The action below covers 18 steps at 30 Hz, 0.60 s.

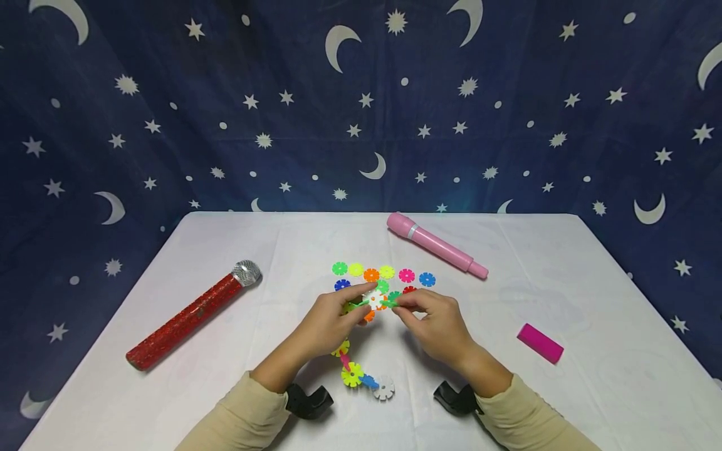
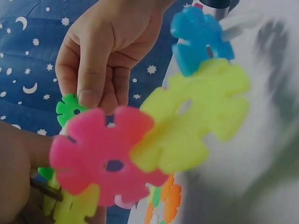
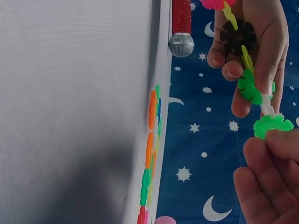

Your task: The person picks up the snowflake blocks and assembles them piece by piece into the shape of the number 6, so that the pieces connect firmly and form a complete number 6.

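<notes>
My left hand (image 1: pixel 324 319) holds a chain of interlocking flower-shaped plastic discs above the table. Its lower end hangs below that hand, with a yellow disc (image 1: pixel 352 374), a blue disc (image 1: pixel 369 381) and a pale clear disc (image 1: pixel 385 388). A pink disc (image 2: pixel 100 154) looms large in the left wrist view. In the right wrist view, a black disc (image 3: pixel 238 36) lies against the left fingers, and the left thumb presses a green disc near a white one. Between finger and thumb, my right hand (image 1: pixel 437 326) pinches the end green disc (image 3: pixel 273 125), slotted against the white disc (image 1: pixel 374 299).
Loose coloured discs, among them a blue one (image 1: pixel 427 279), lie in rows beyond the hands. A red microphone (image 1: pixel 188 319) is at left, a pink microphone (image 1: pixel 437 245) behind, and a magenta cylinder (image 1: pixel 540 343) at right. A starry blue cloth (image 1: pixel 316 150) hangs behind the white table.
</notes>
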Available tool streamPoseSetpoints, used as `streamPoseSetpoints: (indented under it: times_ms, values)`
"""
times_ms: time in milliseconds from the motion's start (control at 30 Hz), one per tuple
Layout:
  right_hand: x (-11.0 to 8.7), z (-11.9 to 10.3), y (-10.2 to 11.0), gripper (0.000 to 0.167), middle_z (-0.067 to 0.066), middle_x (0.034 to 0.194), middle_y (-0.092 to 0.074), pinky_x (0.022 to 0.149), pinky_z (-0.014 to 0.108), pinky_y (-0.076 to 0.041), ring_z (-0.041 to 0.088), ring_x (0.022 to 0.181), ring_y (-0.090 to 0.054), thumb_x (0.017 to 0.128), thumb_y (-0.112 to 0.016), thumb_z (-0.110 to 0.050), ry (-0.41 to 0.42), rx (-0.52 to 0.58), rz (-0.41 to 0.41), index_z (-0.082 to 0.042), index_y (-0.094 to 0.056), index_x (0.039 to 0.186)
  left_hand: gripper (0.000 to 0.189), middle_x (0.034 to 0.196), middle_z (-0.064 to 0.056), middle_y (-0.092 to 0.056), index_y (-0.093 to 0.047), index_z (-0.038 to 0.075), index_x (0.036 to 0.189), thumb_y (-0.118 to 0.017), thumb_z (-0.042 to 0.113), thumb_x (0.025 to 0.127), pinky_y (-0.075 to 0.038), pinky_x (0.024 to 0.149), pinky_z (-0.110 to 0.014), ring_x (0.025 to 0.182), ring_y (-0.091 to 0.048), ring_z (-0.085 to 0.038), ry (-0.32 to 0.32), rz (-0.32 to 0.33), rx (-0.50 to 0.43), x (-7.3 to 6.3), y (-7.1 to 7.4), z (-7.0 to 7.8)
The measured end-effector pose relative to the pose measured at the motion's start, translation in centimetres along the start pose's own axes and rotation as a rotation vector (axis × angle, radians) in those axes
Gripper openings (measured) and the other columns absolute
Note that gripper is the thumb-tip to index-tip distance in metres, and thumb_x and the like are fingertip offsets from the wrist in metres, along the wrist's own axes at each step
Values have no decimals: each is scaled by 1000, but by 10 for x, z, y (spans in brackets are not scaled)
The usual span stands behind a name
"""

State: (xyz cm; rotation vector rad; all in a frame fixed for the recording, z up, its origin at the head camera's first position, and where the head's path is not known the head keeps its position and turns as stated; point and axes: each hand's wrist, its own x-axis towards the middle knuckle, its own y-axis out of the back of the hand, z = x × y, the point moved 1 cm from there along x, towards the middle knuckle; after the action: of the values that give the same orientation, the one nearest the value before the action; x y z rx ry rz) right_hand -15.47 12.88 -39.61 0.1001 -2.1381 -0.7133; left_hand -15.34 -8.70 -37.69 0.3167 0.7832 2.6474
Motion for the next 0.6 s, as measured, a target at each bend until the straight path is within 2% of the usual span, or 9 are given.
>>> streamPoseSetpoints:
  times_ms: [133,267,400,533,600]
  values:
    - [-1,-1,-1,22,3,81,-74,65,25,-57,15,73,-70,70,-84,9,14,-20,1,-3,-76,87,41,76,3,-68,-61,8,138,-66,13,98,-41,53,-25,57,-49,-10,13,-8,0,0,-3,0]
    - [-1,-2,-3,21,0,79,-73,62,23,-55,12,70,-69,69,-84,7,36,-41,4,-4,-77,85,40,74,5,-66,-61,5,137,-66,13,98,-41,55,-25,62,-56,-11,22,-10,12,0,-5,0]
    - [0,-1,-5,22,-1,80,-73,64,24,-56,12,70,-70,68,-85,8,21,-37,8,-4,-76,85,41,75,6,-67,-60,5,138,-65,12,98,-43,55,-25,64,-59,-14,35,-12,-5,1,-4,0]
    - [0,0,-3,23,3,87,-74,69,30,-58,16,77,-72,73,-85,4,-72,-23,-64,-2,-74,92,41,80,4,-68,-60,7,138,-66,13,98,-47,57,-26,61,-57,-13,42,-13,-7,2,-2,-3]
    - [0,1,-1,27,5,95,-74,74,34,-59,19,85,-72,76,-85,-1,-185,-30,-138,-2,-73,100,41,83,1,-69,-60,8,138,-66,13,98,-48,58,-27,60,-56,-12,51,-2,-6,2,0,-4]
